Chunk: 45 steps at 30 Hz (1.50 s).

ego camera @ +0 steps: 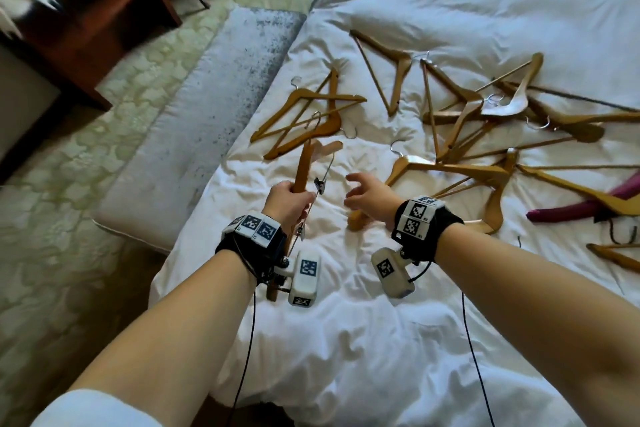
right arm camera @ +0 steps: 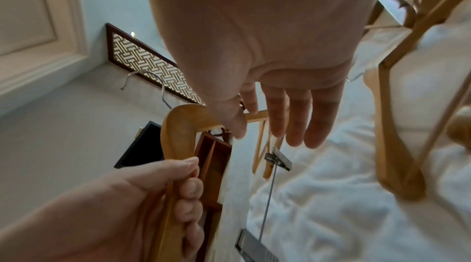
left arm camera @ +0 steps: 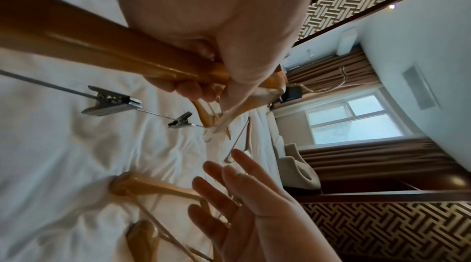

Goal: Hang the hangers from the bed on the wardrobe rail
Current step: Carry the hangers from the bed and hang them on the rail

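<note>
My left hand [ego camera: 289, 199] grips a wooden clip hanger [ego camera: 303, 163] by one arm and holds it upright above the white bed [ego camera: 346, 340]. Its metal rod with clips [left arm camera: 112, 101] hangs beside the wood. In the right wrist view the left hand's fingers [right arm camera: 188, 191] curl round the hanger's arm [right arm camera: 175, 131]. My right hand [ego camera: 367, 198] hovers just to the right, fingers spread and empty [right arm camera: 290, 123], above another wooden hanger [ego camera: 446, 170] lying on the bed. Several more wooden hangers [ego camera: 311, 114] lie scattered across the duvet. The wardrobe rail is out of view.
A grey padded bench [ego camera: 207, 107] stands along the bed's left side, on patterned carpet [ego camera: 52, 253]. Dark wooden furniture [ego camera: 93, 10] stands at the upper left. A purple hanger [ego camera: 588, 204] lies at the bed's right edge.
</note>
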Motion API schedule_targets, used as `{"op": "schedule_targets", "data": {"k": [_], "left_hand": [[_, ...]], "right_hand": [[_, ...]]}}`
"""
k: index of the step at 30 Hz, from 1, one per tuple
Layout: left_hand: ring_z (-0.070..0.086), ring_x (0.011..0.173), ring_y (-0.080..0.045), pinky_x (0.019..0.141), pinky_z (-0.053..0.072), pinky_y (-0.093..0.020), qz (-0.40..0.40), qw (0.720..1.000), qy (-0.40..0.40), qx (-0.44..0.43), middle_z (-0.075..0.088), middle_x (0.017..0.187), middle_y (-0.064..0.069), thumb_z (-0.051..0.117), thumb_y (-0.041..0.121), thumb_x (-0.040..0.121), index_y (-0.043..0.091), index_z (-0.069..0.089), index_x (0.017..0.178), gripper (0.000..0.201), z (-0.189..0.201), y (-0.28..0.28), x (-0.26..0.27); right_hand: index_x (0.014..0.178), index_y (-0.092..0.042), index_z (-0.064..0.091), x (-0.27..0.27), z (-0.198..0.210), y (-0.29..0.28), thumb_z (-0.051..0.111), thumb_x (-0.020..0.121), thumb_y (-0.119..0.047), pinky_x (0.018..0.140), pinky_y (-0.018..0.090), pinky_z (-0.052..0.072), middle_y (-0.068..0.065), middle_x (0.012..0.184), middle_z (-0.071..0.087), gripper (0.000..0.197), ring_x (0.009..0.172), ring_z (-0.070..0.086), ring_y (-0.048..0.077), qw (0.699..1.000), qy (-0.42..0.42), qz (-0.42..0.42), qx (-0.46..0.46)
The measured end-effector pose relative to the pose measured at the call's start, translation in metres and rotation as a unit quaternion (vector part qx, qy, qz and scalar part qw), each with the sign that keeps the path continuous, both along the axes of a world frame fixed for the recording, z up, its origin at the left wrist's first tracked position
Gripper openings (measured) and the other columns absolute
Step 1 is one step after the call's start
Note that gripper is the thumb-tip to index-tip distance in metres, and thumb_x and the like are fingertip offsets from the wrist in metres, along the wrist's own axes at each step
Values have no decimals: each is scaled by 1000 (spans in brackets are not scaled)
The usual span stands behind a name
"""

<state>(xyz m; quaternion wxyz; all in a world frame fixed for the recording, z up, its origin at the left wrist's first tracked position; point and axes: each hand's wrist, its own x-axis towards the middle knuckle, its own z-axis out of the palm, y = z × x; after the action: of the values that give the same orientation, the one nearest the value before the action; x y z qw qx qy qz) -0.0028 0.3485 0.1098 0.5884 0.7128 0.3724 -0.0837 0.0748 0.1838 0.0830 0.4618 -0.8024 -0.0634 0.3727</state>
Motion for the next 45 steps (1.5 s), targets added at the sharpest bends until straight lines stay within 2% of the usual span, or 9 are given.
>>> {"op": "schedule_targets", "data": {"k": [8,12,17,19,24,27,32,39,45], "left_hand": [[49,57,-16,50,40,-21,-111,990,-78,30,53,68,-7,63,-4,87,4,58,94,12,86,-3,5],[49,66,-19,65,41,-30,-168,977,-115,65,54,69,-3,65,-2,81,13,63,81,15,128,-5,5],[54,52,-5,52,41,-13,-209,963,-150,77,56,60,1,63,-9,81,10,66,75,21,180,-4,5],[58,67,-13,61,44,-19,-236,955,-157,84,63,73,-4,66,-4,79,5,71,87,13,193,-1,1],[62,84,-17,83,46,-31,-269,945,-173,66,68,83,-1,72,12,65,16,73,82,18,210,6,-7],[59,80,-16,83,43,-33,-283,940,-175,81,67,80,-2,72,6,73,17,73,80,13,214,9,-11],[64,89,-22,92,48,-39,-291,936,-175,90,74,96,-14,75,8,70,16,77,85,16,217,8,-10],[67,83,-24,83,53,-42,-265,931,-179,178,72,78,-2,71,35,56,24,72,76,23,200,14,-8],[65,95,-23,89,54,-41,-157,943,-209,204,67,96,1,67,29,82,29,63,93,12,201,33,-25]], "right_hand": [[150,-23,35,21,91,-22,68,89,-10,92,35,49,7,141,48,71,109,55,22,987,-139,-82,-9],[152,-27,32,19,129,-36,74,82,-9,101,32,45,2,151,41,84,131,47,23,977,-197,-75,-43],[145,-30,46,9,169,-49,80,75,-16,89,32,52,3,134,56,79,106,61,21,966,-233,-53,-94],[144,-27,47,3,181,-53,80,76,-22,93,33,48,4,133,56,75,112,59,24,954,-268,-45,-128],[122,-22,64,-9,198,-62,73,86,-26,83,32,48,6,119,65,38,99,62,23,948,-272,-70,-152],[102,-17,67,-19,200,-64,71,89,-22,69,27,41,3,106,63,15,83,57,19,950,-266,-92,-133],[101,-12,67,-35,196,-69,73,88,-23,67,27,42,9,92,65,18,78,57,18,951,-253,-120,-134],[106,-7,68,-57,192,-70,72,90,-21,73,35,48,7,86,67,22,77,60,21,966,-211,-118,-94],[98,-10,64,-67,196,-51,67,93,-19,69,32,49,6,78,56,11,71,55,19,977,-177,-105,-52]]}}
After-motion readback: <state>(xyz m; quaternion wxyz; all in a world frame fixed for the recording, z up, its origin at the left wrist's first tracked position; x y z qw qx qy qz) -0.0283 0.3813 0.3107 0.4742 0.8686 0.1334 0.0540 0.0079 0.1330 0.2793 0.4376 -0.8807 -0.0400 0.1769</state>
